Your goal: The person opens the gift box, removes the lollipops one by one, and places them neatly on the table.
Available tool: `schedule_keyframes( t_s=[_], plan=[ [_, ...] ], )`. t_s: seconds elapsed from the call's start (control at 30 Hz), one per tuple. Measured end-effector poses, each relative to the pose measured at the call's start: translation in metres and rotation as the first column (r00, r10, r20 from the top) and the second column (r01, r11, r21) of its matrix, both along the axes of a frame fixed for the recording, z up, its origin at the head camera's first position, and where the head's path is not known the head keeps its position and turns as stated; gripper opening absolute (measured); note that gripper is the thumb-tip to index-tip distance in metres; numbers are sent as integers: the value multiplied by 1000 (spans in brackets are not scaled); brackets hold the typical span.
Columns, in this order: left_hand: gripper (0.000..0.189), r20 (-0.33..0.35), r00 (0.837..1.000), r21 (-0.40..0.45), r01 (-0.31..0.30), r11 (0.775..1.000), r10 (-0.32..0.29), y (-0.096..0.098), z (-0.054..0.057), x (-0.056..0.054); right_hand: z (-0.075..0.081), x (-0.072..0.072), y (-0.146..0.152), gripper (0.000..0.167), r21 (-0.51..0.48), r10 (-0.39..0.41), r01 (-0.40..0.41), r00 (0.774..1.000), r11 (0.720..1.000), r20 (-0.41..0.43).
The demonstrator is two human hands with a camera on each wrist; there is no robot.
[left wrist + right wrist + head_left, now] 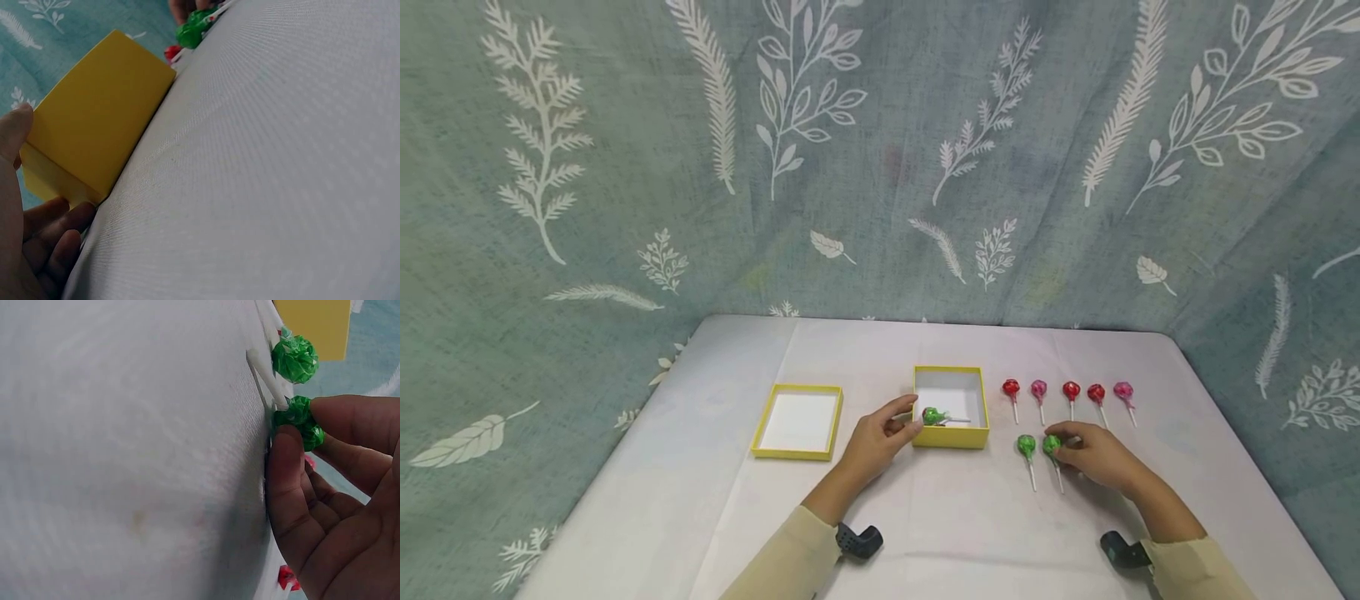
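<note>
In the head view, my left hand holds the left side of an open yellow box. Its fingertips are at the box's left edge and front corner; the left wrist view shows some fingers curled against the yellow wall. Inside the box lies a green-wrapped lollipop with a reddish patch beside it. My right hand pinches the wrapped head of another green lollipop between thumb and finger, its stick pointing toward me. Just left of that one lies a second green lollipop.
A yellow-rimmed lid lies left of the box, white inside up. Behind the green lollipops is a row of red lollipops and pink lollipops. The white-covered table ends at a leaf-patterned cloth.
</note>
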State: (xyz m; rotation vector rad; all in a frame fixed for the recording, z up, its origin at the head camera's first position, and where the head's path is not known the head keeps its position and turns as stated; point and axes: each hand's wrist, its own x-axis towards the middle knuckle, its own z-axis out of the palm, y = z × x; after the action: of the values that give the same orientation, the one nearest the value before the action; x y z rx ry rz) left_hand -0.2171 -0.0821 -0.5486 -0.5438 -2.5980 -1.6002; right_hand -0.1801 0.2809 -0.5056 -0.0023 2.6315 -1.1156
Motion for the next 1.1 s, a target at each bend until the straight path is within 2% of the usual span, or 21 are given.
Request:
schedule_keyframes(
  t_s=[0.37,0.8,0.97,1.1],
  plan=[
    [54,2,1000,-7,11,1000,-11,2,-2,1,-3,3,2,40,-2,14,-14,1000,1000,-15],
    [57,-2,1000,-12,-6,1000,6,1,-1,-5,24,-3,2,40,68,82,-77,994,995,-76],
    [56,6,1000,-11,-6,1000,6,4,-1,-5,27,-4,-3,32,71,82,-77,995,995,-65],
    [57,1,1000,-13,-7,1000,7,3,-1,-4,31,-6,-11,26,78,88,-82,992,994,-86]
  ],
)
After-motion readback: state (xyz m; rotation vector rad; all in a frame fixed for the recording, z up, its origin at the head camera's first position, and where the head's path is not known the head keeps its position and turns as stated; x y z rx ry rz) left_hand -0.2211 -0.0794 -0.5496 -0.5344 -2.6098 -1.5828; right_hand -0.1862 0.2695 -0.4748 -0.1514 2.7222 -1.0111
